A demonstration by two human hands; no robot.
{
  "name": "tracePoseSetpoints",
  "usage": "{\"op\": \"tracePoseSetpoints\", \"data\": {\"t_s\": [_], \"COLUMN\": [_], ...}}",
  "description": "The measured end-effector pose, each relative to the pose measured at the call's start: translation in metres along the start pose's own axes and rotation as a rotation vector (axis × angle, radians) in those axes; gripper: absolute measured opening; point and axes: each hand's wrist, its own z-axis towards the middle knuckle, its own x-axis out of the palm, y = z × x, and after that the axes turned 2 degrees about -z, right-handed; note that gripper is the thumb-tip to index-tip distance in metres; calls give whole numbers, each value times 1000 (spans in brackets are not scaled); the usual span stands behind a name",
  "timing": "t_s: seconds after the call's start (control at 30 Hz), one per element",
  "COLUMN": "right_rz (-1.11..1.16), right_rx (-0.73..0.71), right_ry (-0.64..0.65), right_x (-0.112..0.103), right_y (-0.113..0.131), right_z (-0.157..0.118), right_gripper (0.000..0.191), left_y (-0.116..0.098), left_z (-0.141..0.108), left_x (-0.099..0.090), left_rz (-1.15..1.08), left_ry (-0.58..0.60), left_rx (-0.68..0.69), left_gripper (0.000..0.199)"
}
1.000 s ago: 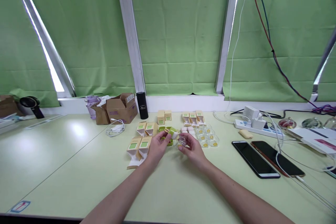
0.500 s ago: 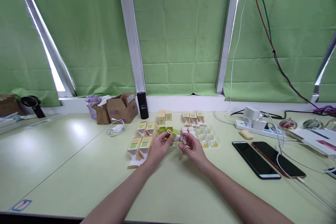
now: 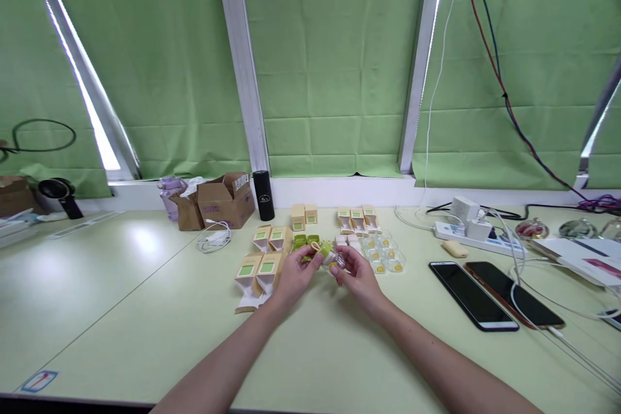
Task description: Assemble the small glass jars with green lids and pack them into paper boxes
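Note:
Between my hands is a small item with a green cap [image 3: 325, 248] and a clear, rounded end [image 3: 338, 261]. The fingers of my left hand [image 3: 297, 269] are closed on the green cap, which has a pale loop. My right hand [image 3: 359, 273] pinches the clear end. Green pieces [image 3: 299, 241] lie just behind my left fingers, partly hidden. Behind my right hand are white and pink pieces [image 3: 354, 242]. Clear cups with yellow centres [image 3: 387, 253] lie to its right. Open boxes with green labels [image 3: 248, 270] stand left of my left hand.
More small boxes [image 3: 358, 220] stand farther back. A cardboard box [image 3: 226, 200] and a black bottle [image 3: 263, 195] are at the back left. On the right lie two phones [image 3: 473, 295], a power strip [image 3: 485, 244] and white cables.
The green cap in my hands has turned slightly and shifted a little to the right. A dark loop, partly in view, has appeared at the far left.

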Motion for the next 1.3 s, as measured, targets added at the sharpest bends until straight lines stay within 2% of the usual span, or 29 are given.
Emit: {"op": "tracePoseSetpoints", "data": {"t_s": [0.37, 0.73, 1.3], "right_rz": [-6, -11, -73], "right_rx": [-18, -18, 33], "right_ry": [20, 20, 38], "right_x": [-3, -2, -4], "right_y": [-8, -9, 2], "right_z": [2, 2, 0], "right_gripper": [59, 59, 57], "left_y": [7, 9, -5], "left_z": [0, 0, -5], "left_x": [-2, -2, 1], "left_rz": [66, 157, 221], "left_ry": [59, 50, 73], "left_rx": [13, 53, 58], "left_gripper": [56, 51, 42]}}
